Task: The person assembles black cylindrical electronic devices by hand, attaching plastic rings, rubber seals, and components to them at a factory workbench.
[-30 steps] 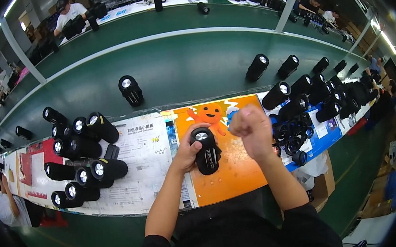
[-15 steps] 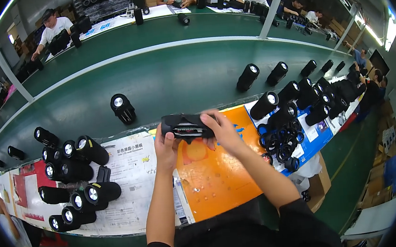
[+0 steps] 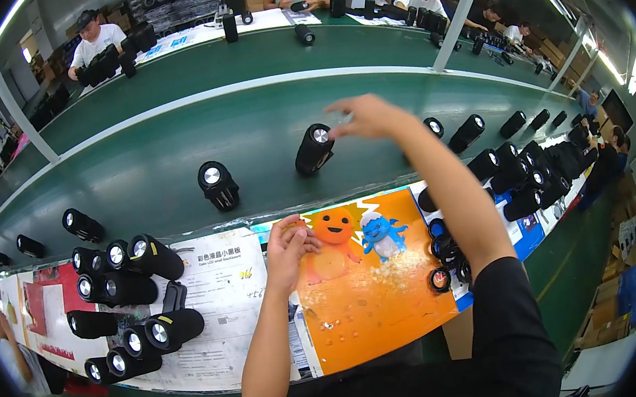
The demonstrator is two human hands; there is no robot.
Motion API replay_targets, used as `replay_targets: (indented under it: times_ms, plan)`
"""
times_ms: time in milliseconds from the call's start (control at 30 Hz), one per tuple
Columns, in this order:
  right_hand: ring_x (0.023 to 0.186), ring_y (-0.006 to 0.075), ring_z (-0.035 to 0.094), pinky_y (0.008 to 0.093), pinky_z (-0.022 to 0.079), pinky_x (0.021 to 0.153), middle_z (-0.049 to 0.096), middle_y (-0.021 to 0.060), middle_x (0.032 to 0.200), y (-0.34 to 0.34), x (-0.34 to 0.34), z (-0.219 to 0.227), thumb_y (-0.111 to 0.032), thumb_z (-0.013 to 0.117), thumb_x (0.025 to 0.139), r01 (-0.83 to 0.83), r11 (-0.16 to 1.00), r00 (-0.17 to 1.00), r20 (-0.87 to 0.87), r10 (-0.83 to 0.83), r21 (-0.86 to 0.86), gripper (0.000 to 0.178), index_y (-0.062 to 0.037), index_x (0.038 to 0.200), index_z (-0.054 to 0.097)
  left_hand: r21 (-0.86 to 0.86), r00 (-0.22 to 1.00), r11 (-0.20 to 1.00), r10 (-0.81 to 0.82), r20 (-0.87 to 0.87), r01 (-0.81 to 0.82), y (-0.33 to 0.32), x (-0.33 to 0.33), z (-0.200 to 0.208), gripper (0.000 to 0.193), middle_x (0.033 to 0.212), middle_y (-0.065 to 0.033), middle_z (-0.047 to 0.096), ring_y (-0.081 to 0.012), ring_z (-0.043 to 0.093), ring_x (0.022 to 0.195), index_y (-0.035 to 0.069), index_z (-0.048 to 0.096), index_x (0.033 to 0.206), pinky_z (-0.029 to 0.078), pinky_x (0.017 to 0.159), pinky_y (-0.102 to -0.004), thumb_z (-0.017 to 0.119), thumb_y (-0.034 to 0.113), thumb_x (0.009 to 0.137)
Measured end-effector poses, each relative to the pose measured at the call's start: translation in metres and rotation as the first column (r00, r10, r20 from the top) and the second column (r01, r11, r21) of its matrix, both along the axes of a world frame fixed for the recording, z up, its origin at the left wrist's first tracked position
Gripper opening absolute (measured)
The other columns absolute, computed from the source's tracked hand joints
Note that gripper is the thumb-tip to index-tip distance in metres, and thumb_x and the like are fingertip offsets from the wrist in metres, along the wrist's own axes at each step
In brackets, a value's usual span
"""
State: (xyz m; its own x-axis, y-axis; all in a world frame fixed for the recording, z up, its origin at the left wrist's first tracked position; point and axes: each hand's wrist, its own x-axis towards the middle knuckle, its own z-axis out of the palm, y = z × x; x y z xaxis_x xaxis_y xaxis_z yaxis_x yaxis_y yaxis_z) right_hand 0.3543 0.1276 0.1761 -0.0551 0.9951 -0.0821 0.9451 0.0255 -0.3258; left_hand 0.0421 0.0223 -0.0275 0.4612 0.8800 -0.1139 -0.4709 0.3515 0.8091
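A black cylindrical speaker [image 3: 314, 153] with a silver disc on its end stands on the green belt [image 3: 266, 120]. Just to its right is my right hand [image 3: 368, 117], raised with fingers apart and holding nothing. My left hand [image 3: 292, 252] hovers over the left edge of an orange sheet [image 3: 387, 298] printed with cartoon figures, its fingers loosely bent and its palm empty. Another speaker [image 3: 218, 186] stands on the belt farther left.
Several black speakers [image 3: 125, 287] cluster on the white board at the left. On the right are black rings [image 3: 443, 248] and more speakers [image 3: 523, 169], partly behind my right arm. A metal post [image 3: 461, 16] rises beyond the belt; co-workers sit across it.
The black speaker that both hands held has been let go and now stands on the belt. My right hand has reached forward; my left has stayed near the orange sheet.
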Motion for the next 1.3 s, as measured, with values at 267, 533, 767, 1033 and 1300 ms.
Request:
replay_targets:
  times_ms: [267, 533, 767, 1033, 1300]
  plan:
    - [0.136, 0.049, 0.064, 0.0498, 0.056, 0.114, 0.063, 0.0237, 0.154, -0.096, 0.218, -0.047, -0.037, 0.091, 0.089, 0.355, 0.923, 0.858, 0.445, -0.257, -0.151, 0.063, -0.0209, 0.147, 0.07, 0.014, 0.997, 0.997, -0.078, 0.023, 0.077, 0.002, 0.018, -0.002, 0.034, 0.113, -0.0172, 0.072, -0.0261, 0.076, 0.094, 0.0, 0.055, 0.144, 0.064, 0.08, -0.0378, 0.064, 0.008, 0.112]
    - [0.111, 0.0424, 0.072, 0.0501, 0.059, 0.099, 0.074, 0.0217, 0.112, -0.173, -0.02, 0.007, -0.044, 0.087, 0.091, -0.06, 0.998, 0.998, -0.035, 0.06, 0.024, 0.057, -0.0135, 0.137, 0.072, 0.545, 0.96, 0.832, 0.226, -0.168, -0.101, -0.025, 0.012, 0.011, 0.039, 0.139, -0.0143, 0.069, -0.0244, 0.066, 0.134, -0.001, 0.057, 0.148, 0.051, 0.118, -0.0393, 0.064, 0.016, 0.114]
    - [0.095, 0.0305, 0.076, 0.0436, 0.061, 0.087, 0.077, 0.0171, 0.114, -0.198, -0.127, -0.061, -0.041, 0.091, 0.094, 0.27, 0.962, 0.697, -0.697, -0.168, 0.039, 0.068, -0.0037, 0.143, 0.061, 0.362, 0.984, 0.915, -0.159, -0.079, 0.177, -0.021, 0.004, 0.018, 0.107, 0.152, -0.0156, 0.063, -0.0237, 0.063, 0.14, -0.001, 0.042, 0.168, 0.05, 0.119, -0.0363, 0.072, 0.074, 0.098]
    - [0.153, 0.0285, 0.054, 0.0416, 0.043, 0.126, 0.048, 0.0203, 0.17, -0.205, -0.182, -0.17, -0.022, 0.101, 0.082, 0.183, 0.982, 0.245, -0.965, -0.093, -0.048, 0.116, -0.0046, 0.174, 0.032, 0.151, 0.97, 0.977, 0.113, 0.216, -0.148, -0.023, 0.008, 0.015, 0.101, 0.133, -0.018, 0.071, -0.0259, 0.078, 0.108, -0.002, 0.054, 0.147, 0.068, 0.096, -0.04, 0.077, 0.078, 0.091]
    - [0.129, 0.0272, 0.072, 0.0397, 0.055, 0.112, 0.07, 0.0185, 0.14, -0.214, -0.147, -0.166, -0.024, 0.101, 0.078, 0.007, 0.986, 0.352, -0.922, -0.159, -0.168, 0.102, 0.0008, 0.16, 0.047, 0.17, 0.973, 0.984, 0.021, 0.23, -0.062, -0.014, -0.005, 0.027, 0.087, 0.128, -0.02, 0.073, -0.029, 0.076, 0.115, -0.002, 0.058, 0.141, 0.066, 0.101, -0.0416, 0.1, 0.048, 0.084]
